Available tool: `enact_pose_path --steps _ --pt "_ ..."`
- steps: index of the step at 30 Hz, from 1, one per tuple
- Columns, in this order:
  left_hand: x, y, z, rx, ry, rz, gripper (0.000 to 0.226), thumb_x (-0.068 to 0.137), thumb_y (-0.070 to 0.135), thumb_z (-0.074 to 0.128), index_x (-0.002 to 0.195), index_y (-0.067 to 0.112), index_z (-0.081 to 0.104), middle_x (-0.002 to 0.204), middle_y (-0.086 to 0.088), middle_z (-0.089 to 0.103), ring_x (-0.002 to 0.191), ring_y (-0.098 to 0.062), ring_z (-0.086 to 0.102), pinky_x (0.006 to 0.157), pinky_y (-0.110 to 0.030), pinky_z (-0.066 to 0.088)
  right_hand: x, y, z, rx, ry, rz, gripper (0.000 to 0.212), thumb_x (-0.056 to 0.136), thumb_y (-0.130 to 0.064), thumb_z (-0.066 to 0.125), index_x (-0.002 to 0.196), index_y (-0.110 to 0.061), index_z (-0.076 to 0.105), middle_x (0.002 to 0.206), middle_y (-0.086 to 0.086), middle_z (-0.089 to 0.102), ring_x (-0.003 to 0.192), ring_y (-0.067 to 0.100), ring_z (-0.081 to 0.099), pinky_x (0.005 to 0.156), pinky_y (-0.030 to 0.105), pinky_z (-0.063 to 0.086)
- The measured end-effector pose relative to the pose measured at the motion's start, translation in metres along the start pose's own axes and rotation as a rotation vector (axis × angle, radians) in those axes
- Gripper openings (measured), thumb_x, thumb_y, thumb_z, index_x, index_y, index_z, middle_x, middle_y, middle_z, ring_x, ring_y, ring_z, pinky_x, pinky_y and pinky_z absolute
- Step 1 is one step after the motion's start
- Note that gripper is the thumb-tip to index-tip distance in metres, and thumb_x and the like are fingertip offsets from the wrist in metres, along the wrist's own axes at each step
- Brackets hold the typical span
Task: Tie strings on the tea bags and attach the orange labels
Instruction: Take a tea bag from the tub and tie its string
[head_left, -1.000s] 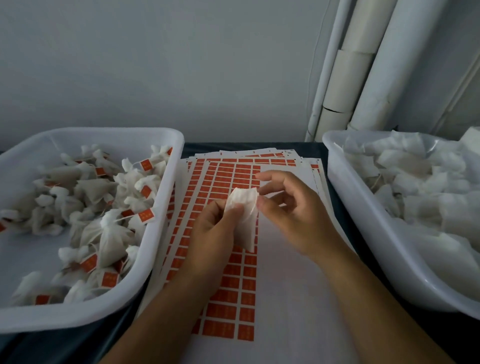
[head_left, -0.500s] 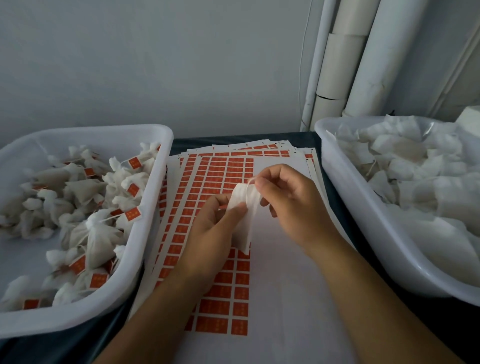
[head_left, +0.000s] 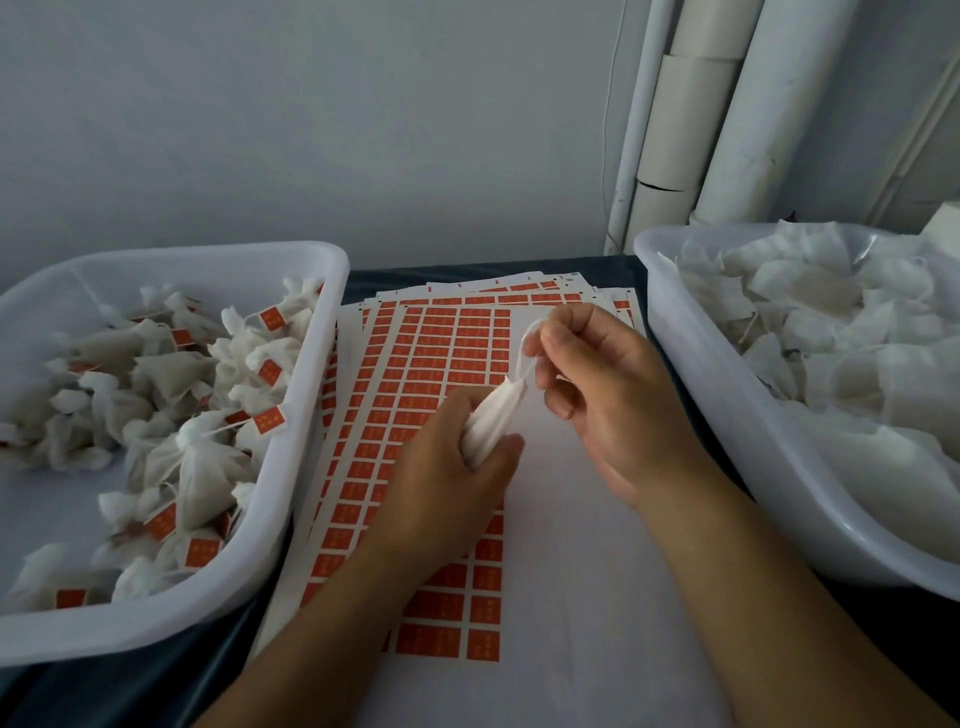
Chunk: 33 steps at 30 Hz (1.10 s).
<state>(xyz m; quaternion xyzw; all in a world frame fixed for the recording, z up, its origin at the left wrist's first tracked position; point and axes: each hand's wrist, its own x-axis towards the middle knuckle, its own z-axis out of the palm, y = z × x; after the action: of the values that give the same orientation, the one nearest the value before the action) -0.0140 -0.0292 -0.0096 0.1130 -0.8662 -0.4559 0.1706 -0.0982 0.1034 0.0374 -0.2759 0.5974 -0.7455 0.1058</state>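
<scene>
A plain grey wall (head_left: 311, 130) backs the scene, with white pipes (head_left: 727, 104) running up the right corner. Below it a dark worktop (head_left: 488, 271) carries the work.

A fanned stack of label sheets (head_left: 447, 358) lies in the middle, printed with rows of small orange labels; the right part of the top sheet is bare white backing. Both forearms cross this stack and hide a good share of the lower rows.

Left of the sheets stands a white left tub (head_left: 306, 415), holding gathered tea bags with orange tags on strings — its rim sits just beside the sheet edges. On the right, a second white right tub (head_left: 691, 364) is heaped with flat, untied white bags; its near wall presses close to the right forearm.

The left hand (head_left: 457, 467) is curled around the body of one tea bag (head_left: 493, 415), held above the sheets between the two tubs. The bag's neck is bunched and points up toward the other hand. The right hand (head_left: 597, 389) pinches a white string (head_left: 527, 348) at its fingertips — the string forms a small loop just above the bag's neck. Whether the loop is knotted cannot be told. The right hand's fingers screen part of the neck.
</scene>
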Motion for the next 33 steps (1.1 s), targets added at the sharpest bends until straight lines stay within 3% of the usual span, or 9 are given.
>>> enact_pose_path --steps 8,11,16,19,22,25,28,30,33 --pt "-0.003 -0.001 -0.001 0.113 0.029 0.099 0.010 0.097 0.042 0.062 0.102 0.036 0.054 0.081 0.018 0.063 0.072 -0.002 0.064 0.054 -0.008 0.046 -0.001 0.002 0.003 0.039 -0.084 0.014 0.013 0.098 -0.024 0.055 0.095 -0.015 0.065 0.086 0.000 0.070 0.074 0.015 0.065 0.069 0.026 0.055" --pt "-0.005 0.000 -0.003 0.074 -0.006 0.121 0.008 0.099 0.038 0.060 0.093 0.039 0.055 0.074 0.020 0.062 0.072 0.005 0.064 0.055 -0.005 0.045 -0.003 0.002 0.007 0.018 -0.084 0.008 0.013 0.098 -0.024 0.056 0.097 -0.015 0.065 0.090 0.003 0.072 0.072 0.017 0.064 0.068 0.026 0.055" --pt "-0.004 -0.006 -0.001 0.119 -0.019 0.053 0.005 0.099 0.040 0.060 0.097 0.042 0.056 0.090 0.021 0.067 0.082 0.009 0.063 0.055 -0.004 0.046 -0.001 -0.001 0.003 0.150 0.049 0.021 0.016 0.097 -0.017 0.061 0.101 -0.027 0.072 0.091 0.004 0.075 0.070 0.011 0.065 0.064 0.022 0.054" --pt "-0.002 -0.005 0.000 0.168 0.000 0.052 0.024 0.093 0.048 0.067 0.109 0.045 0.050 0.092 0.032 0.055 0.079 0.004 0.062 0.053 -0.004 0.042 0.000 -0.003 0.000 0.179 0.067 0.037 0.019 0.101 -0.009 0.058 0.110 -0.023 0.067 0.090 0.005 0.075 0.072 0.011 0.066 0.066 0.022 0.055" --pt "-0.001 0.000 -0.003 0.038 0.008 0.106 0.054 0.083 0.056 0.074 0.128 0.050 0.046 0.111 0.039 0.049 0.101 0.011 0.057 0.066 -0.001 0.048 -0.001 -0.005 0.000 0.213 0.046 0.009 0.021 0.101 -0.006 0.057 0.111 -0.021 0.066 0.086 0.005 0.074 0.073 0.012 0.067 0.068 0.022 0.056" --pt "-0.003 0.007 -0.006 -0.153 0.070 0.119 0.020 0.090 0.055 0.065 0.104 0.040 0.061 0.096 0.024 0.065 0.091 0.003 0.064 0.071 -0.009 0.052 -0.002 -0.008 -0.002 0.236 0.033 -0.014 0.018 0.095 -0.011 0.059 0.109 -0.021 0.066 0.085 0.005 0.074 0.075 0.013 0.068 0.068 0.022 0.056" --pt "-0.002 0.011 -0.012 -0.386 -0.134 -0.112 0.048 0.094 0.064 0.040 0.081 0.032 0.074 0.078 0.010 0.070 0.073 -0.002 0.065 0.067 -0.013 0.050 -0.004 -0.008 -0.002 0.198 0.002 -0.010 0.016 0.092 -0.014 0.060 0.104 -0.021 0.067 0.084 0.005 0.074 0.075 0.014 0.069 0.068 0.022 0.056" --pt "-0.002 0.012 -0.015 -0.553 -0.361 -0.282 0.058 0.094 0.066 0.035 0.091 0.029 0.080 0.090 0.003 0.074 0.080 -0.008 0.068 0.075 -0.023 0.051 -0.005 -0.006 0.000 0.157 -0.066 -0.006 0.015 0.092 -0.011 0.059 0.101 -0.019 0.067 0.083 0.006 0.073 0.074 0.016 0.068 0.066 0.023 0.055" --pt "0.001 0.016 -0.016 -0.718 -0.366 -0.398 0.056 0.103 0.057 0.037 0.103 0.020 0.078 0.100 -0.004 0.076 0.087 -0.014 0.070 0.081 -0.032 0.053 -0.010 -0.005 0.002 0.005 -0.192 -0.040 0.015 0.093 -0.010 0.060 0.102 -0.019 0.069 0.085 0.007 0.075 0.077 0.018 0.070 0.067 0.023 0.056"
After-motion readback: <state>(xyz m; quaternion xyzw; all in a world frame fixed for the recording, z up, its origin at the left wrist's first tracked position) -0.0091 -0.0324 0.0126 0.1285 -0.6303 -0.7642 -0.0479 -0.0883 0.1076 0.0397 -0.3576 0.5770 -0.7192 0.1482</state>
